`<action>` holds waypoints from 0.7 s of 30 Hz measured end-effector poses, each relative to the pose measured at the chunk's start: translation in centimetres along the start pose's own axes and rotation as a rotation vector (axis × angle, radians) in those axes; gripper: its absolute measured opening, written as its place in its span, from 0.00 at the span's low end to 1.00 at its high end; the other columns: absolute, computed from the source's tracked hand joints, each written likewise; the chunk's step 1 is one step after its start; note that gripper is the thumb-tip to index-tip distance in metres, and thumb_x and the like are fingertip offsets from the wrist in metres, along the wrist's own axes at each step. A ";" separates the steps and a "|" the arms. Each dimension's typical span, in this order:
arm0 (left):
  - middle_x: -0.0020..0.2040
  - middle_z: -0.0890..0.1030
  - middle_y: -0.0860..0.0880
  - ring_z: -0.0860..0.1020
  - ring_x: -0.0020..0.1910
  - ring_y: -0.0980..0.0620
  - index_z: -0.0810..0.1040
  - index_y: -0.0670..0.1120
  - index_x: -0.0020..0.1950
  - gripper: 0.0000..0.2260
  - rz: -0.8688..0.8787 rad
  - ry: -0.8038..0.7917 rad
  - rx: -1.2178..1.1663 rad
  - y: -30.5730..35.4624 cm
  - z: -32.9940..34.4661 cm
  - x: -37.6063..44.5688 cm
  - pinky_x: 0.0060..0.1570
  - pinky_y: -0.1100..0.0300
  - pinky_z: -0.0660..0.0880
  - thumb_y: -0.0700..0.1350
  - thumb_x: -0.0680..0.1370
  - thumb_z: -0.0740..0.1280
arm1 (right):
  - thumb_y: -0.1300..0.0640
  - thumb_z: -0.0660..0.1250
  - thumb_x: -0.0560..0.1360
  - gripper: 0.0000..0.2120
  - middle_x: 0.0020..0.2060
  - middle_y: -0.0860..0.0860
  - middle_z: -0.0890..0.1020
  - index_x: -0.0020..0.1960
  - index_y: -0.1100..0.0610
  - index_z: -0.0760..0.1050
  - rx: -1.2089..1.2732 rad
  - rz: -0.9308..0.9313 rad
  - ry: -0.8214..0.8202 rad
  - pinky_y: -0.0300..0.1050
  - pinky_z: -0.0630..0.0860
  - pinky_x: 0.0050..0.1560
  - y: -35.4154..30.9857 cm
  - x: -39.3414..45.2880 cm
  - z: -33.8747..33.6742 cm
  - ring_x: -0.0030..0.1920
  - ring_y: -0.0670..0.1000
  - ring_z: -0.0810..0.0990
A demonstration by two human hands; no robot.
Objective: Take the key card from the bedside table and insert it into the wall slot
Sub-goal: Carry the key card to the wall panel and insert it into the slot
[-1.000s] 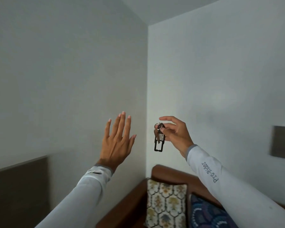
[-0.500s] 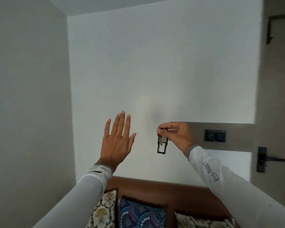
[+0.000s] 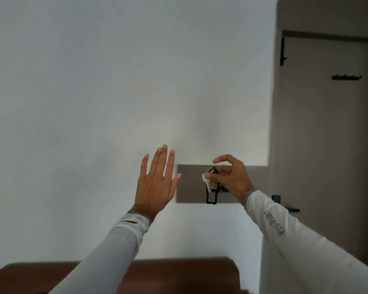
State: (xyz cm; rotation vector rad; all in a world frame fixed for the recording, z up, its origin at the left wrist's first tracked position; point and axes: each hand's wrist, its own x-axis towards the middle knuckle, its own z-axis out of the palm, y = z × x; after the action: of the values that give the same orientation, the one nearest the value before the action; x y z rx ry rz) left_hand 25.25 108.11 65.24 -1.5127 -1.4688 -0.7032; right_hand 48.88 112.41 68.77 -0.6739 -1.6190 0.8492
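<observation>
- Key card (image 3: 211,187), a small bunch with a white tag, a brown fob and a black open-frame holder hanging below, is up in the air in front of the grey wall panel (image 3: 191,183), right of centre in the scene.
- Right hand (image 3: 232,177) has its grip pinched on the top of the key card, thumb and middle fingers closed on the tag, index finger arched free above.
- Black frame of the holder hangs straight down, its lower end near the bottom edge of the grey panel.
- Wall slot (image 3: 223,188) shows only as a dark sliver on the panel, just right of the key card and mostly hidden behind the right hand; whether the card touches it cannot be told.
- Left hand (image 3: 156,183) is raised with its grip released, palm toward the white wall (image 3: 115,92), fingers straight and held close, thumb tip at the left edge of the grey panel; it holds nothing.
- Both arms wear white long sleeves; the right sleeve (image 3: 285,225) carries the lettering "Pro-Rider".
- Brown headboard (image 3: 179,272) runs along the near bottom edge.
- Grey door (image 3: 327,145) stands at the far right, with a black handle (image 3: 289,209) beside the right sleeve and a row of black hooks (image 3: 346,77) high on it.
</observation>
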 end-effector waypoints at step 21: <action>0.82 0.67 0.36 0.68 0.80 0.37 0.65 0.40 0.82 0.30 -0.060 -0.002 0.096 10.6 16.8 10.8 0.77 0.34 0.68 0.57 0.85 0.53 | 0.59 0.83 0.64 0.09 0.40 0.55 0.89 0.42 0.56 0.86 -0.072 -0.109 0.050 0.38 0.82 0.45 12.8 17.1 -14.2 0.41 0.52 0.87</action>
State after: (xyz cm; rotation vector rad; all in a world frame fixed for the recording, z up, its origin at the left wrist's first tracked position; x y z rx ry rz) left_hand 34.03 128.91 64.98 -1.4023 -1.5333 -0.6570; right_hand 59.10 135.91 69.58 -0.6459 -1.6322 0.6926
